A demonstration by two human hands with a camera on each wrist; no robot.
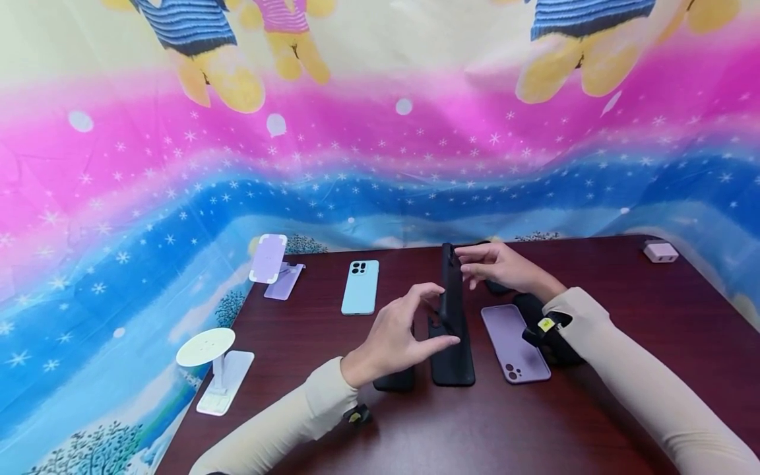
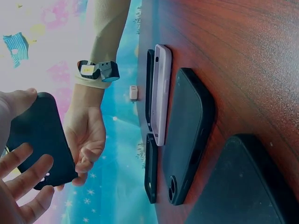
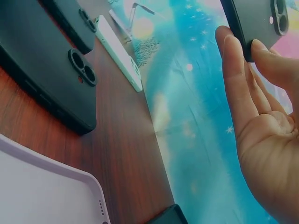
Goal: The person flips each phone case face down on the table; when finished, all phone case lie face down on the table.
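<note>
Both hands hold a black phone case (image 1: 449,284) on edge above the table; its small round hole shows light in the left wrist view. The left hand (image 1: 392,336) grips the near end, its thumb and fingers spread along the case. At the far end, the right hand (image 3: 266,109) pinches a corner between thumb and fingertips. Beneath the held case lies another black phone case (image 1: 453,368), with a second black one (image 1: 394,380) to its left, partly hidden by the left hand. A lavender phone case (image 1: 514,343) lies to the right, near the right wrist.
A light blue phone case (image 1: 359,293) lies farther back. On the left stand a white phone stand (image 1: 228,389) and a lavender phone stand (image 1: 268,258). A white charger plug (image 1: 660,251) sits at the back right. Behind the table (image 1: 415,429) hangs a printed cloth (image 1: 356,132).
</note>
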